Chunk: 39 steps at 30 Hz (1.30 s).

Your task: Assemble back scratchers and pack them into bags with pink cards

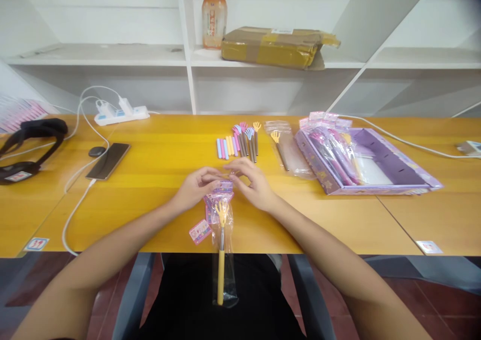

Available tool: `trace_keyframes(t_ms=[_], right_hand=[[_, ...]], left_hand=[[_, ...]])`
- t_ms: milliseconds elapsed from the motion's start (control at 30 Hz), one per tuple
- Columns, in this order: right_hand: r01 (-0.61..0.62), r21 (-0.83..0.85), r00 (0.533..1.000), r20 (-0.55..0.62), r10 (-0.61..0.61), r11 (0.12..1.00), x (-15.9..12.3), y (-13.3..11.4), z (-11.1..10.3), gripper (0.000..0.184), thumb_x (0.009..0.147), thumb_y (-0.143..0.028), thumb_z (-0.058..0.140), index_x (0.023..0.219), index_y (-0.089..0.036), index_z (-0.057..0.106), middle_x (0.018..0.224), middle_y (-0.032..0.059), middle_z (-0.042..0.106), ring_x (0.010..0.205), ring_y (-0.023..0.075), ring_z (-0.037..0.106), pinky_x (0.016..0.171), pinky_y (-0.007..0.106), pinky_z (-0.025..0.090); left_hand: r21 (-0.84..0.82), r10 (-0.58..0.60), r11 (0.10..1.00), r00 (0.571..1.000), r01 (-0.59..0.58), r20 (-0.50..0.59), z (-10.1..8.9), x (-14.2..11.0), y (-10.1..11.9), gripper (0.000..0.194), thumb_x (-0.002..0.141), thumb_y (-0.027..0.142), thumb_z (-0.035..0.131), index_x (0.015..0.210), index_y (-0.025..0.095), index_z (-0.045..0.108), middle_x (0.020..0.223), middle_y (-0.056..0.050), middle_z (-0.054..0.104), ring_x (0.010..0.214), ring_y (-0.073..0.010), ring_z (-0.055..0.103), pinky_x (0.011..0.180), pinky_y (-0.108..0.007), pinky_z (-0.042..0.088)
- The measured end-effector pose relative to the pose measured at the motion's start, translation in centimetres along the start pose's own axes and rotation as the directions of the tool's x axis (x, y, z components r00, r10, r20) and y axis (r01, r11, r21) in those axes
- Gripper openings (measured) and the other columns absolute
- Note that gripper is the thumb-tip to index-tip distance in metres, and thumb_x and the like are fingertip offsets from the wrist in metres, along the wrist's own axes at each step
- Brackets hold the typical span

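Observation:
A clear plastic bag [227,240] hangs over the table's front edge. Inside it lies a yellow back scratcher [221,270], claw end up. My left hand [197,186] pinches the bag's top from the left, by a pink and purple header card [224,185]. From the other side, my right hand [252,182] closes on the same top edge, its fingertips partly hidden. Another pink card [200,231] rests on the table left of the bag, and more cards lie partly under it.
Beyond my hands are several coloured handle sleeves [226,147] and loose back scratchers [248,139]. Empty bags [296,154] and a purple box [398,162] with packed scratchers stand right. A phone [108,160], cables and a power strip [122,114] lie left.

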State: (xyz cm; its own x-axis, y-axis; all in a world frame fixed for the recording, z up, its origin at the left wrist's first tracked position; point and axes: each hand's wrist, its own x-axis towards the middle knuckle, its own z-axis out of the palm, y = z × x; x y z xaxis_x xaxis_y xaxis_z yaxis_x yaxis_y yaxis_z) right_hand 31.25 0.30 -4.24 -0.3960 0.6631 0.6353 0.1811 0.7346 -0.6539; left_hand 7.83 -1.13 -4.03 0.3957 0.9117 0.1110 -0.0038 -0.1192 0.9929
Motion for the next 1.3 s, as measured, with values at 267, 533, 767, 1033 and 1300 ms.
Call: trace_keyframes(t_ms=[267, 533, 767, 1033, 1300], right_hand=[[-0.049, 0.066, 0.997, -0.051, 0.053, 0.997, -0.2, 0.1, 0.7, 0.017, 0.101, -0.031, 0.071, 0.116, -0.024, 0.073, 0.1, 0.004, 0.077, 0.089, 0.0184, 0.074, 0.087, 0.037, 0.061], [-0.016, 0.0, 0.996, -0.089, 0.015, 1.0, -0.1, -0.2, 1.1, 0.013, 0.1, -0.027, 0.071, 0.113, -0.025, 0.074, 0.099, 0.0036, 0.077, 0.088, 0.0185, 0.073, 0.084, 0.036, 0.062], [-0.004, -0.004, 0.998, -0.066, 0.004, 1.0, -0.1, -0.1, 0.1, 0.019, 0.102, -0.029, 0.068, 0.12, -0.024, 0.071, 0.105, 0.005, 0.077, 0.095, 0.0199, 0.073, 0.092, 0.039, 0.059], [-0.062, 0.045, 0.99, 0.128, 0.056, 0.997, -0.2, 0.0, -0.3, 0.027, 0.106, -0.03, 0.061, 0.132, -0.024, 0.065, 0.099, 0.0037, 0.072, 0.093, 0.0188, 0.07, 0.091, 0.038, 0.059], [-0.001, 0.064, 0.984, 0.18, -0.01, 0.998, -0.1, 0.4, -0.1, 0.014, 0.101, -0.031, 0.07, 0.112, -0.024, 0.075, 0.105, 0.0058, 0.063, 0.087, 0.0171, 0.065, 0.08, 0.036, 0.061]], left_hand=[[0.052, 0.067, 0.996, 0.998, -0.066, -0.005, 0.5, 0.1, -0.9, 0.028, 0.098, 0.038, 0.069, 0.116, 0.017, 0.065, 0.111, -0.009, 0.075, 0.106, -0.0209, 0.072, 0.094, -0.033, 0.054], [0.247, 0.135, 0.959, 0.991, -0.136, 0.021, 0.5, -0.3, -1.0, 0.021, 0.099, 0.024, 0.062, 0.12, 0.02, 0.063, 0.117, -0.009, 0.073, 0.113, -0.0215, 0.069, 0.101, -0.037, 0.053], [0.305, -0.074, 0.952, 0.992, 0.039, 0.105, 0.2, -0.1, -1.6, 0.043, 0.096, 0.044, 0.07, 0.129, 0.017, 0.062, 0.127, -0.014, 0.071, 0.11, -0.0259, 0.071, 0.095, -0.04, 0.055], [0.38, -0.102, 0.925, 0.981, 0.032, 0.166, -0.3, 0.1, -1.2, 0.045, 0.084, 0.045, 0.082, 0.116, 0.016, 0.068, 0.106, -0.008, 0.073, 0.094, -0.0238, 0.069, 0.084, -0.035, 0.054], [0.302, -0.105, 0.952, 0.972, 0.038, 0.208, -0.2, -0.1, -1.1, 0.038, 0.088, 0.049, 0.078, 0.103, 0.016, 0.067, 0.092, -0.004, 0.067, 0.082, -0.0188, 0.064, 0.073, -0.029, 0.05]])
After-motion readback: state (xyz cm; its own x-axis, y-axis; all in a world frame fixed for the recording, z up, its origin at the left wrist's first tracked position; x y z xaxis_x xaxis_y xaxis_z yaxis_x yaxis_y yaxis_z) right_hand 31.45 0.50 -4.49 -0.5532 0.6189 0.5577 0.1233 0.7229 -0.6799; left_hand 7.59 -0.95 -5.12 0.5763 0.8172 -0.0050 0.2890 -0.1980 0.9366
